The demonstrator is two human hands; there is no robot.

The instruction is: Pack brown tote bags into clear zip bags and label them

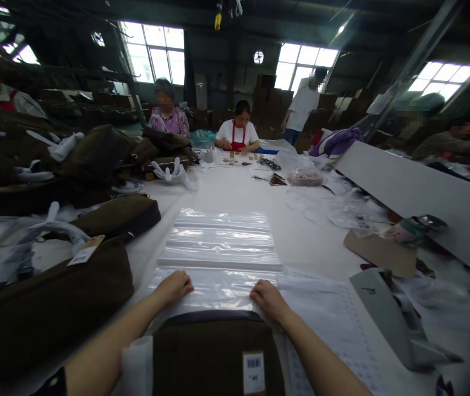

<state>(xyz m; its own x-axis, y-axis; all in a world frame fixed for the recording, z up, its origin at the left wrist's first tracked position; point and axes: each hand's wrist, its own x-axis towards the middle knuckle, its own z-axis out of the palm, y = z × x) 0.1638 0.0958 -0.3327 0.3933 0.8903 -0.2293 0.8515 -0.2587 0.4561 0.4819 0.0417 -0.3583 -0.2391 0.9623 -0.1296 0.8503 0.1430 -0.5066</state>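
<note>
On tbl (pixel 235 192), clr plastic (pixel 220 289) btwn hands (pixel 177 286) (pixel 267 298), dk bag (pixel 206 352) just below

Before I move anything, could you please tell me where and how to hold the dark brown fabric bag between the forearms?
Probably grip the bag at both far corners, left hand from the left, right hand from the right: it is broad, and the white barcode tag lies clear of both.
</note>
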